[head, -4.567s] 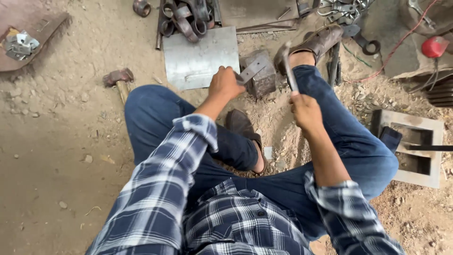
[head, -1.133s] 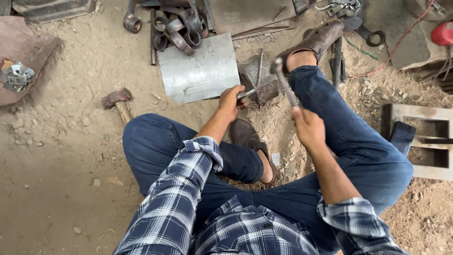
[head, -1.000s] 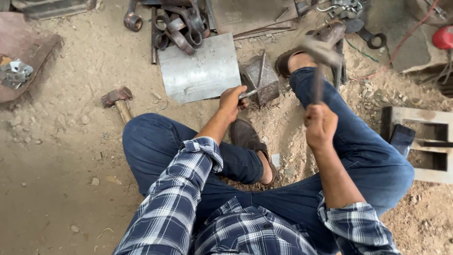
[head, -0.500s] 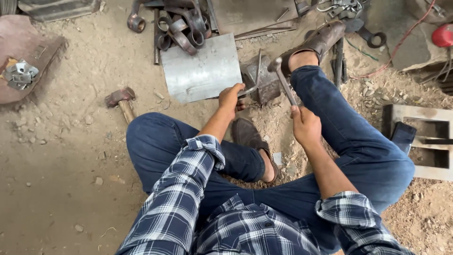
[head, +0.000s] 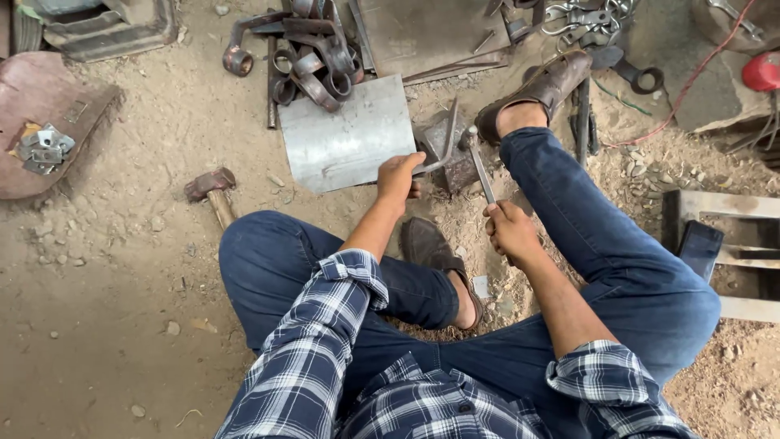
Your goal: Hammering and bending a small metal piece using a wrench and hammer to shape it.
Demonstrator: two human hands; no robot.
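Observation:
I sit on the dirt floor with my legs folded around a small steel block anvil (head: 448, 154). My left hand (head: 400, 176) grips a thin bent metal piece (head: 443, 150) and holds it against the anvil's top. My right hand (head: 512, 230) is closed on the handle of a hammer (head: 475, 158), whose head rests down at the anvil next to the metal piece. A curved grey steel sheet (head: 348, 134) lies flat just left of the anvil, touching my left hand's side.
A second hammer (head: 210, 189) lies on the dirt to the left. Rusty rings and brackets (head: 305, 57) are heaped beyond the sheet. A flat steel plate (head: 426, 32) lies at the top, a rusted pan with small clips (head: 45, 146) far left, a metal frame (head: 715, 244) right.
The hammer rose high about a second ago, then came down onto the anvil, where its head now sits. My left hand kept the metal piece in place.

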